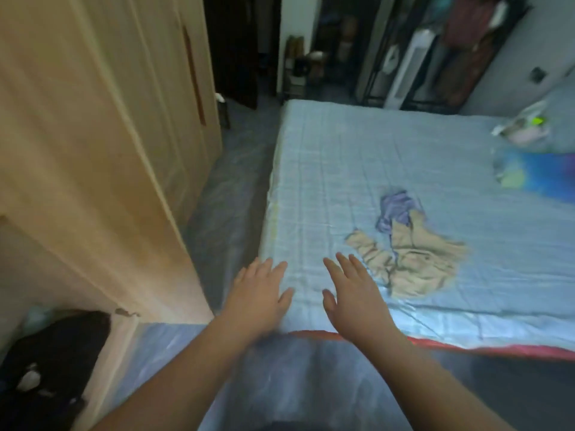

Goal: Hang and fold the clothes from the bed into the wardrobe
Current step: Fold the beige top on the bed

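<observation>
A crumpled beige garment (413, 262) lies on the light blue bed (326, 181), with a small purple garment (396, 209) bunched just behind it. My left hand (259, 293) and my right hand (351, 293) hover flat over the bed's near left corner, fingers spread, holding nothing. The right hand's fingertips are close to the beige garment's left edge without touching it. The light wooden wardrobe (102, 144) stands to the left, its near door swung open toward me.
A blue patterned cloth (541, 175) and a small pile of items (522, 127) lie at the bed's far right. Dark clothes (53, 362) sit low in the wardrobe. A narrow floor aisle (230, 181) runs between wardrobe and bed. A clothes rack (466, 48) stands behind.
</observation>
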`<move>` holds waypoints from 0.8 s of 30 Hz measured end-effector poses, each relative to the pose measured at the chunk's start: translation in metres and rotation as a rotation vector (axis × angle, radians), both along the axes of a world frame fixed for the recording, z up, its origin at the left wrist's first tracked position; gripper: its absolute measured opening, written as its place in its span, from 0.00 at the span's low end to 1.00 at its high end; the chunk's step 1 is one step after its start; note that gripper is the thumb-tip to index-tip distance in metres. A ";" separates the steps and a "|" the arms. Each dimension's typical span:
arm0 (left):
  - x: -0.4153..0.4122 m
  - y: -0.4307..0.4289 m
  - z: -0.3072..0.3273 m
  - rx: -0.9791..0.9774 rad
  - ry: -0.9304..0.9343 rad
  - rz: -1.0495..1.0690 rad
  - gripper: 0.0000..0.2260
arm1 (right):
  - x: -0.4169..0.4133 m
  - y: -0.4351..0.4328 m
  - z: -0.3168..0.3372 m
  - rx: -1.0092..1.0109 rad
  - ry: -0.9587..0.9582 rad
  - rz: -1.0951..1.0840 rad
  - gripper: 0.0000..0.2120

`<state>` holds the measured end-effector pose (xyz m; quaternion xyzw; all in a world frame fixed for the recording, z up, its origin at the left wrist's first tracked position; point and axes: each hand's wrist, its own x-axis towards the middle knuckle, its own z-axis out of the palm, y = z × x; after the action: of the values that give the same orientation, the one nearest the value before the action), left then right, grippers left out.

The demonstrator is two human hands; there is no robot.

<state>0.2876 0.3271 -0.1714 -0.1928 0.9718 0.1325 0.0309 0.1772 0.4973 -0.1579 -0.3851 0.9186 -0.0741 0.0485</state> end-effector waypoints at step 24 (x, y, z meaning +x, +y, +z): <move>-0.336 0.251 -0.078 0.188 -0.107 -0.274 0.25 | -0.270 0.293 -0.075 -0.111 -0.279 -0.433 0.30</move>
<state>-0.0487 0.5778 -0.2496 -0.0618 0.9692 0.2071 0.1183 -0.0931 0.7902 -0.2329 -0.1677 0.9586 -0.1852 0.1366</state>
